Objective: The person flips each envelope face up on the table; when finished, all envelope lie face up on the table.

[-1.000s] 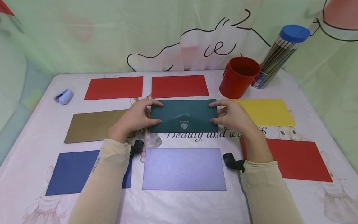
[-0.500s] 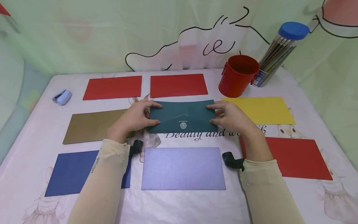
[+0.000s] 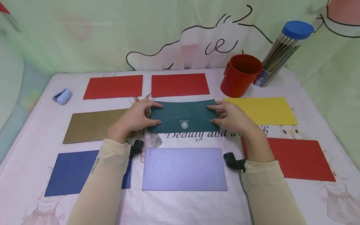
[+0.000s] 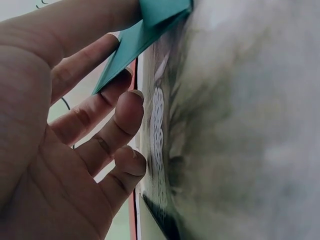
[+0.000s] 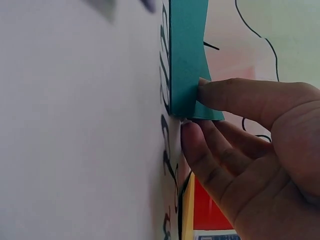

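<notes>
Between my two hands is a dark green envelope (image 3: 185, 114) with a small white emblem near its front edge. My left hand (image 3: 133, 115) pinches its left end, thumb on the face near the front corner and fingers at the far corner. At the opposite end my right hand (image 3: 232, 115) pinches in the same way. The envelope's far edge bows slightly. In the left wrist view, the green envelope (image 4: 132, 42) tilts up from the tabletop, with fingers behind it. The right wrist view has the thumb on the envelope's (image 5: 187, 60) face.
Two red rectangles (image 3: 113, 87) lie behind. Olive (image 3: 90, 125) and blue (image 3: 73, 172) ones are left; yellow (image 3: 264, 111) and red (image 3: 301, 159) ones, right. A lilac one (image 3: 184, 168) lies in front. A red bucket (image 3: 234, 81), pencil jar (image 3: 277, 59) and light-blue object (image 3: 63, 96) stand behind.
The green envelope's far edge has gone from nearly straight to bowed, and my right fingertips have shifted slightly inward. Both hands keep their grip; the view has shifted a little.
</notes>
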`<state>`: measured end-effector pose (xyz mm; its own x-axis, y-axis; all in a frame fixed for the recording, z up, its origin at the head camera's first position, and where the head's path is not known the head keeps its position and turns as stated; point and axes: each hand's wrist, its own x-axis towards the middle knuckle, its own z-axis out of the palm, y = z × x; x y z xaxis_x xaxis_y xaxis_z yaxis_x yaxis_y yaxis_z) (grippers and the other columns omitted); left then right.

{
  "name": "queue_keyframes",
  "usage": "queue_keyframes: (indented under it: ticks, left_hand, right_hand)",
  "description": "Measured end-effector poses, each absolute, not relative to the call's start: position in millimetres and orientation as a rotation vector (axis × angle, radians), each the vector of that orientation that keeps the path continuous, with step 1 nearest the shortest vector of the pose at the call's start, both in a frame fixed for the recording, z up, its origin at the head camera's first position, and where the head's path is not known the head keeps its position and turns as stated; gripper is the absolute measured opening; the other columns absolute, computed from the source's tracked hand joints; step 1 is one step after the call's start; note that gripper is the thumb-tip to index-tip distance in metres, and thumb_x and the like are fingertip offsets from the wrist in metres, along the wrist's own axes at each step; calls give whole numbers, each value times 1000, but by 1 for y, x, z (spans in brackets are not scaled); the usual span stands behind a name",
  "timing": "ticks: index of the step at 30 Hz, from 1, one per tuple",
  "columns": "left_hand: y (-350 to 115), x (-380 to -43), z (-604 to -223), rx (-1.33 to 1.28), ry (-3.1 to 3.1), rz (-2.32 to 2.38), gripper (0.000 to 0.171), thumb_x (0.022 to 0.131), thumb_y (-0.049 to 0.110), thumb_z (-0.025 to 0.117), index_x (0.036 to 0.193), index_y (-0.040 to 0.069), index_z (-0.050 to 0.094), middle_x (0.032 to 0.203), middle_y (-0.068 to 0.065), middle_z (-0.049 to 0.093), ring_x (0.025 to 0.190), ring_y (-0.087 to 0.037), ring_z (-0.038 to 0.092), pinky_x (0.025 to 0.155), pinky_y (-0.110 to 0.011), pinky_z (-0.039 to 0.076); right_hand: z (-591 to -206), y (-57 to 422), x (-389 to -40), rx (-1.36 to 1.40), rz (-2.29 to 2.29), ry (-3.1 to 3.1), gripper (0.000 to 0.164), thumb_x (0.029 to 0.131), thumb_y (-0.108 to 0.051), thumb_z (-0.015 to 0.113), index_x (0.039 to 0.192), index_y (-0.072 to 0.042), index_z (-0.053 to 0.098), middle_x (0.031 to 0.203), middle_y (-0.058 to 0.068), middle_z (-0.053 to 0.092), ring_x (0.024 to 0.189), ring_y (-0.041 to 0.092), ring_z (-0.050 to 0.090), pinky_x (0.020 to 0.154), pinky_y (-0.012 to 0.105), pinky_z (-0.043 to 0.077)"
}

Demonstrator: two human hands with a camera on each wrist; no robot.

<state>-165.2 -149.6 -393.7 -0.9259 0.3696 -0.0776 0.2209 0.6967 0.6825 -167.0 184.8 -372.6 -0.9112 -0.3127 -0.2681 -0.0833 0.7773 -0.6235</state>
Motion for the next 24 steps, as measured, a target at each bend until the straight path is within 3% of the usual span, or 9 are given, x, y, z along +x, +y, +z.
queue_keyframes:
  ticks: [4, 6, 8, 10, 11, 14, 15, 17, 24]
  left_hand:
    - [-148, -166, -393, 504, 2702, 1030, 54, 83, 18, 84, 133, 10, 65, 80, -9, 54, 68, -20, 54, 89, -42, 47]
    - [-148, -166, -393, 501, 2697, 1019, 54, 84, 18, 84, 134, 9, 65, 76, -8, 53, 63, -20, 53, 86, -41, 47]
    - [-147, -166, -393, 488, 2690, 1010, 54, 84, 18, 84, 134, 10, 65, 73, -9, 54, 70, -21, 55, 83, -41, 48]
    - [-147, -165, -393, 469, 2686, 1000, 55, 84, 19, 83, 135, 10, 65, 80, -12, 59, 99, -25, 62, 80, -39, 51]
    - [-146, -165, -393, 459, 2686, 997, 55, 84, 19, 83, 135, 11, 65, 93, -14, 63, 116, -27, 57, 80, -39, 52]
    - [-146, -165, -392, 451, 2691, 980, 55, 84, 19, 83, 135, 11, 65, 133, -21, 58, 150, -35, 20, 93, -49, 52]
    - [-146, -165, -392, 452, 2695, 972, 55, 83, 19, 83, 135, 11, 66, 144, -20, 51, 151, -36, 13, 99, -52, 48]
    - [-146, -166, -391, 451, 2703, 963, 55, 83, 19, 83, 135, 12, 66, 157, -20, 36, 151, -38, 12, 103, -57, 43]
    - [-145, -166, -390, 418, 2708, 922, 56, 84, 21, 82, 136, 12, 65, 161, -20, 27, 149, -48, 6, 105, -65, 36]
  right_hand:
    - [-373, 185, -167, -300, -878, 2620, 62, 93, -8, 73, 150, -9, 49, 156, 22, 34, 129, 41, 49, 95, 48, 51]
    - [-374, 185, -167, -303, -875, 2621, 62, 93, -8, 73, 150, -8, 48, 156, 22, 35, 128, 41, 49, 95, 48, 51]
    - [-375, 185, -167, -307, -870, 2623, 63, 92, -8, 73, 150, -8, 48, 156, 22, 35, 128, 41, 49, 95, 48, 51]
    - [-375, 185, -166, -307, -865, 2624, 63, 92, -8, 73, 150, -7, 48, 156, 22, 35, 128, 40, 49, 95, 48, 52]
    - [-375, 185, -166, -309, -862, 2624, 63, 92, -8, 73, 150, -7, 48, 156, 21, 35, 127, 40, 50, 95, 48, 52]
    - [-374, 185, -166, -310, -854, 2631, 62, 92, -8, 74, 149, -7, 49, 155, 21, 35, 124, 39, 52, 94, 47, 52]
    - [-374, 185, -167, -311, -851, 2634, 62, 92, -8, 74, 149, -7, 49, 155, 21, 35, 123, 39, 52, 94, 47, 53]
    - [-374, 185, -167, -314, -847, 2637, 63, 91, -9, 74, 149, -7, 49, 155, 21, 36, 124, 39, 51, 93, 47, 53]
    - [-375, 184, -169, -318, -820, 2640, 64, 91, -9, 74, 150, -7, 48, 154, 22, 37, 128, 40, 49, 95, 48, 52]
